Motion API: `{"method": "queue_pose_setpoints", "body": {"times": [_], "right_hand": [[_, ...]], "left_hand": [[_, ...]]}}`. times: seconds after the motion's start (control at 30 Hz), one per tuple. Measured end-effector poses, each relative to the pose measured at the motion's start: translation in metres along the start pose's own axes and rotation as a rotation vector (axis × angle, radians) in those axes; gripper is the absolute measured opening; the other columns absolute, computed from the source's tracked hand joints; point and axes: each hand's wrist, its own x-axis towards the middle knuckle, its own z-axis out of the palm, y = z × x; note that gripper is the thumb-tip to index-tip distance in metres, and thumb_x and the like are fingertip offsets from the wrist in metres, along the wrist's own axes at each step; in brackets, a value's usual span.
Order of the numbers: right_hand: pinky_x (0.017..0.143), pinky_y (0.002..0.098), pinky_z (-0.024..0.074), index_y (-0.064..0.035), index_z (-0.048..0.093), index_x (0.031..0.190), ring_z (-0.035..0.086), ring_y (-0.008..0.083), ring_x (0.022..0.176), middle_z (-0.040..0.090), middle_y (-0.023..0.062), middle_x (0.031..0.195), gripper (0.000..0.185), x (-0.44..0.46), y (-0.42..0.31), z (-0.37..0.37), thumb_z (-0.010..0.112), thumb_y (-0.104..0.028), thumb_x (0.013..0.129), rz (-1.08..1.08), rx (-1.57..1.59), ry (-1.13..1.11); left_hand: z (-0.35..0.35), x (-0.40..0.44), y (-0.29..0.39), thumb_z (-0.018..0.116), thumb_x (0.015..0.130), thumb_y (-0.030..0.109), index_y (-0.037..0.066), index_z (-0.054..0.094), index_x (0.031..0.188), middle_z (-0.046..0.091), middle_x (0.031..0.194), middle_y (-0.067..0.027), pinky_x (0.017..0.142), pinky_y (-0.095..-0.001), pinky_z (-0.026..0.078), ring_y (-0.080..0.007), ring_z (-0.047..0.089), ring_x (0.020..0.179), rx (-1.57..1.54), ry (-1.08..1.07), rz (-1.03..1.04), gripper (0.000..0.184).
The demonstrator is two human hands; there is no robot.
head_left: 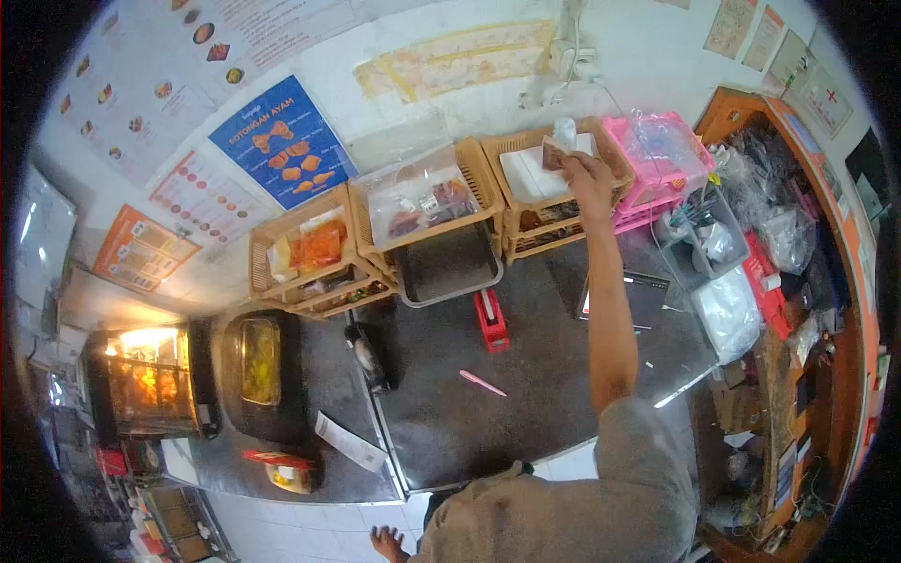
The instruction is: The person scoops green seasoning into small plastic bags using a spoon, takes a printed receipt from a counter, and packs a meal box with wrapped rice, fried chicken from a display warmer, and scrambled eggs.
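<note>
My right arm reaches out over a tan plastic basket (495, 155). My right hand (587, 180) is closed on a small brown flat piece (554, 153), whose exact kind I cannot make out. Just below it, white paper (530, 176) lies in the top of the basket, with a clear plastic item (564, 129) behind. Low at the bottom edge, my left hand (387, 542) hangs beside my body with its fingers apart, holding nothing.
More tan baskets (361, 220) with packets stand left, before them a dark tray (449, 266). A pink basket (648, 131) and plastic bags (727, 314) are right. The dark table (441, 422) bears a red tape dispenser (490, 321), a pink pen (482, 383) and a paper slip (349, 441).
</note>
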Motion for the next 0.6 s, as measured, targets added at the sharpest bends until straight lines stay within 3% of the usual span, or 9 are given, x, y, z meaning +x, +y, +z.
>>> {"method": "queue_pose_setpoints", "body": {"times": [0.03, 0.1, 0.13, 0.2, 0.3, 0.4, 0.47, 0.57, 0.6], "right_hand": [[0.070, 0.0317, 0.0511, -0.0029, 0.073, 0.098, 0.066, 0.0154, 0.084, 0.074, 0.0065, 0.093, 0.020, -0.017, -0.005, -0.010, 0.066, -0.021, 0.093, 0.220, 0.403, 0.000], [0.071, 0.0312, 0.0495, -0.0047, 0.067, 0.112, 0.066, 0.0166, 0.092, 0.072, 0.0062, 0.108, 0.023, -0.061, -0.023, -0.025, 0.062, -0.020, 0.096, 0.268, 0.744, -0.069], [0.071, 0.0312, 0.0495, -0.0047, 0.067, 0.112, 0.066, 0.0166, 0.092, 0.072, 0.0062, 0.108, 0.023, -0.082, -0.030, -0.028, 0.062, -0.020, 0.096, 0.267, 0.731, -0.069], [0.071, 0.0318, 0.0485, -0.0040, 0.062, 0.120, 0.066, 0.0175, 0.098, 0.069, 0.0074, 0.116, 0.027, -0.126, -0.047, -0.028, 0.061, -0.019, 0.097, 0.383, 1.062, -0.050], [0.073, 0.0362, 0.0545, -0.0032, 0.064, 0.121, 0.067, 0.0186, 0.085, 0.070, 0.0054, 0.103, 0.034, -0.191, -0.095, -0.024, 0.066, -0.024, 0.094, 0.424, 1.175, -0.247], [0.070, 0.0324, 0.0520, -0.0009, 0.065, 0.118, 0.066, 0.0192, 0.085, 0.069, 0.0083, 0.100, 0.028, -0.253, -0.072, 0.002, 0.064, -0.018, 0.097, 0.433, 0.911, -0.359], [0.067, 0.0294, 0.0503, -0.0013, 0.069, 0.109, 0.061, 0.0163, 0.074, 0.065, 0.0076, 0.084, 0.016, -0.308, -0.102, 0.028, 0.064, -0.010, 0.097, 0.429, 0.635, -0.455], [0.066, 0.0288, 0.0512, -0.0022, 0.070, 0.108, 0.061, 0.0129, 0.071, 0.066, 0.0066, 0.083, 0.014, -0.406, -0.109, 0.068, 0.065, -0.009, 0.097, 0.457, 0.552, -0.702], [0.066, 0.0292, 0.0522, -0.0022, 0.069, 0.108, 0.061, 0.0117, 0.070, 0.067, 0.0062, 0.083, 0.014, -0.438, -0.114, 0.079, 0.065, -0.009, 0.097, 0.446, 0.302, -0.800]], "left_hand": [[0.014, -0.001, 0.014, 0.068, 0.088, 0.020, 0.017, 0.037, 0.145, 0.061, 0.112, -0.0106, 0.065, -0.0491, 0.056, -0.0322, 0.066, 0.089, -0.003, -0.007, 0.038, 0.065], [0.046, -0.014, 0.047, 0.066, 0.090, 0.021, 0.014, 0.038, 0.146, 0.061, 0.112, -0.0098, 0.069, -0.0450, 0.055, -0.0328, 0.066, 0.091, -0.003, -0.100, 0.101, 0.063], [0.069, -0.027, 0.072, 0.065, 0.092, 0.021, 0.011, 0.040, 0.144, 0.062, 0.112, -0.0094, 0.071, -0.0421, 0.055, -0.0300, 0.066, 0.093, 0.049, -0.106, 0.108, 0.059], [0.097, -0.036, 0.098, 0.066, 0.093, 0.022, 0.008, 0.044, 0.143, 0.063, 0.116, -0.0095, 0.072, -0.0373, 0.055, -0.0243, 0.067, 0.095, 0.079, -0.212, 0.159, 0.057], [0.128, -0.056, 0.127, 0.066, 0.094, 0.020, 0.006, 0.044, 0.144, 0.063, 0.118, -0.0123, 0.073, -0.0356, 0.055, -0.0247, 0.067, 0.095, -0.003, -0.418, 0.267, 0.056], [0.144, -0.072, 0.140, 0.065, 0.095, 0.017, 0.000, 0.046, 0.142, 0.061, 0.124, -0.0171, 0.077, -0.0344, 0.056, -0.0247, 0.067, 0.099, -0.029, -0.476, 0.235, 0.053], [0.148, -0.081, 0.153, 0.063, 0.097, 0.017, 0.002, 0.048, 0.142, 0.063, 0.125, -0.0148, 0.081, -0.0345, 0.056, -0.0231, 0.066, 0.101, 0.058, -0.577, 0.161, 0.049], [0.138, -0.082, 0.164, 0.064, 0.098, 0.019, 0.003, 0.056, 0.136, 0.068, 0.120, -0.0126, 0.091, -0.0338, 0.053, -0.0198, 0.066, 0.104, 0.116, -0.735, 0.144, 0.043], [0.132, -0.081, 0.170, 0.063, 0.099, 0.021, 0.000, 0.060, 0.131, 0.070, 0.117, -0.0111, 0.091, -0.0338, 0.052, -0.0199, 0.065, 0.107, 0.133, -0.802, 0.196, 0.037]]}}
